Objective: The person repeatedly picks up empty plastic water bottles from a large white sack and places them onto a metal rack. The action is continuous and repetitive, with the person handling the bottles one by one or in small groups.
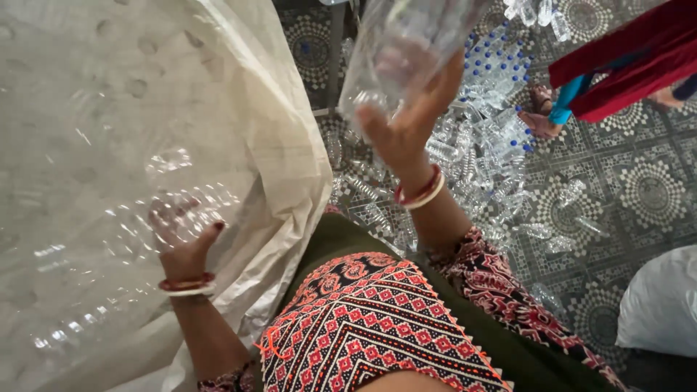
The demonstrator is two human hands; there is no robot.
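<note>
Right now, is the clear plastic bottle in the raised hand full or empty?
Empty. The bottle held up by the right hand is see-through all over, with no liquid line visible, though it is blurred.

left hand raised, right hand higher

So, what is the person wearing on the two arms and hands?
Both forearms are bare. The left hand has red and white bangles at the wrist and dark red nail polish. The right hand has similar red and white bangles.

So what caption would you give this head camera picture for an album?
Left hand grips a clear plastic bottle beside a large white sack; right hand lifts another bottle.
</note>
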